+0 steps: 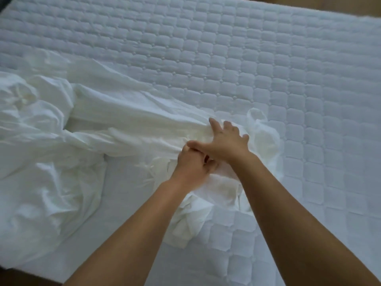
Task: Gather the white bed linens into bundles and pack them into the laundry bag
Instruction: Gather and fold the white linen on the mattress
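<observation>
A crumpled white sheet (115, 112) lies across the left and middle of a quilted mattress (268, 69), stretched in long folds toward the centre. My left hand (193, 164) grips a bunched fold of this sheet, fingers curled round the cloth. Just above it my right hand (224, 141) lies on the sheet with fingers spread and fairly straight, pressing the fabric down. More gathered white cloth (191, 219) sits under and below both wrists. No laundry bag is in view.
The bare quilted mattress fills the top and right of the view. A heap of rumpled white linen (37, 182) covers the left side. The mattress's near edge (31, 273) shows at bottom left, brown floor (350, 5) at top right.
</observation>
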